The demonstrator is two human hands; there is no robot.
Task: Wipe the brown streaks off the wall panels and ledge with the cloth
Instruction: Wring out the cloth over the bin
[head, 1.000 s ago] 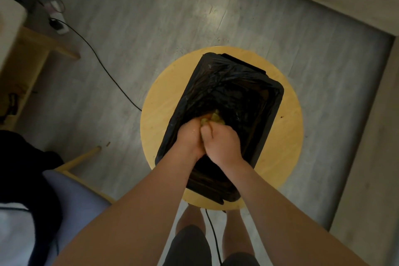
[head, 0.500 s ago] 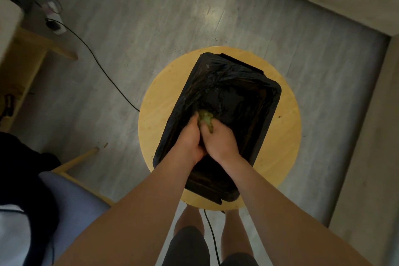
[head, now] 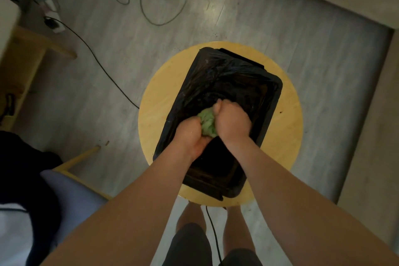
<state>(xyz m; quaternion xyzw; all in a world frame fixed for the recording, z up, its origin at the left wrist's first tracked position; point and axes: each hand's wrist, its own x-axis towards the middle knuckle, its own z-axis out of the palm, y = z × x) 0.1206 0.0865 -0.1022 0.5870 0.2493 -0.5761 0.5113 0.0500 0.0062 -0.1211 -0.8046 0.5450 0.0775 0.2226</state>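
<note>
A: Where's the cloth rn?

B: I'm seeing the green cloth (head: 206,122) bunched up btw both hands, hanging just over the open black-lined tub (head: 278,92).

A: And the hands, are they holding it or loose?

B: Both are gripping it. The left hand (head: 189,137) is curling round its near-left side, and the right hand (head: 232,123) is clenching the right side w/ the thumb lying on top.

A: And the tub?

B: It's sitting on the round wooden stool (head: 287,136), which is standing on the grey floor (head: 108,38).
</note>
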